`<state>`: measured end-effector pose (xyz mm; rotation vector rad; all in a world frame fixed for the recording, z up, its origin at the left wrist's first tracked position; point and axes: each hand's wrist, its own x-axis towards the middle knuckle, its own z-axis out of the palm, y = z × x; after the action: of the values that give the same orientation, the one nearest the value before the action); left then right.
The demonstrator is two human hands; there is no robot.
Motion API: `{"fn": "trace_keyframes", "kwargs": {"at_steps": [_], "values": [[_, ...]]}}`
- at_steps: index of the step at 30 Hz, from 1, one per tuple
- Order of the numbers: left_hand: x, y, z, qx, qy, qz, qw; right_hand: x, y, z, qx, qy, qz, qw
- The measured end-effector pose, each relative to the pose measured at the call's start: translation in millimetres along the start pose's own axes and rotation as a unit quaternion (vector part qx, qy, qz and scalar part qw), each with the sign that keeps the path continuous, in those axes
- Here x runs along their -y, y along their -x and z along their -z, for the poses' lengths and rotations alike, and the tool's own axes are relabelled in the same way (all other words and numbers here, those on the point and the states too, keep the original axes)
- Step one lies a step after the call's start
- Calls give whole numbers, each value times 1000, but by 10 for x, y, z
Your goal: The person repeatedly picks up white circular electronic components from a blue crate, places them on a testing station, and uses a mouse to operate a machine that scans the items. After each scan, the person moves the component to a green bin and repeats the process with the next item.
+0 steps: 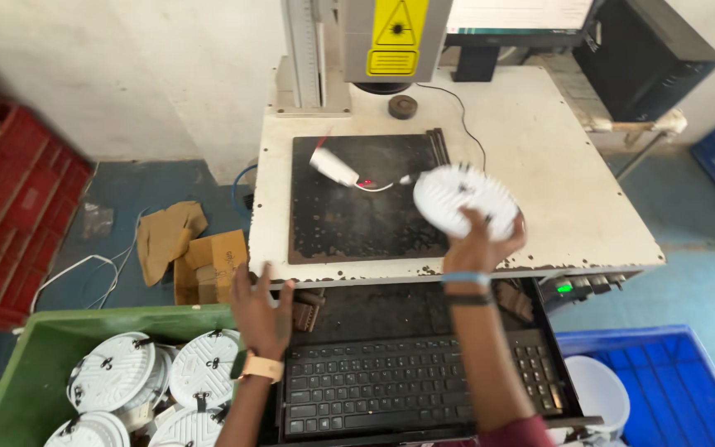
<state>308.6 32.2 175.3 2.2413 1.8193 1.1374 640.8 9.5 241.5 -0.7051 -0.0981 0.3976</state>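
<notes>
White desk [539, 165], dark plate [349, 223] centre: right hand [477, 244] grips round lamp [463, 199] at 3 o'clock, left hand [260, 310] open, empty at 7; trailing wire [378, 186] may snag.

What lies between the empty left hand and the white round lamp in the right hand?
In the head view, between the left hand and the lamp lies the table's chipped front edge and the dark plate.

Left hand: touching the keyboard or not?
Apart. The head view shows the left hand open, fingers spread, above the green bin's edge, with dark tray visible between it and the keyboard.
</notes>
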Motion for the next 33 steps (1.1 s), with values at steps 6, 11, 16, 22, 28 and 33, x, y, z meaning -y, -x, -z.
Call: {"fn": "trace_keyframes", "kwargs": {"at_steps": [6,11,16,22,28,33], "values": [[-603,-251,-329,164,248,-63,953,-463,941,88,63,103,-42,992],[-734,-589,-647,193,160,-144,957,-234,837,421,263,334,-286,859],[-552,-1032,-1005,214,162,-160,950,-286,12,275,359,575,103,728],[-383,-1578,-1336,214,268,-127,931,-778,-728,-211,494,534,111,677],[-445,-1734,-1544,154,224,-105,957,-1047,-823,-224,435,645,210,592],[-429,-1755,-1515,161,236,-137,948,-1064,-850,-235,439,636,237,589]]}}
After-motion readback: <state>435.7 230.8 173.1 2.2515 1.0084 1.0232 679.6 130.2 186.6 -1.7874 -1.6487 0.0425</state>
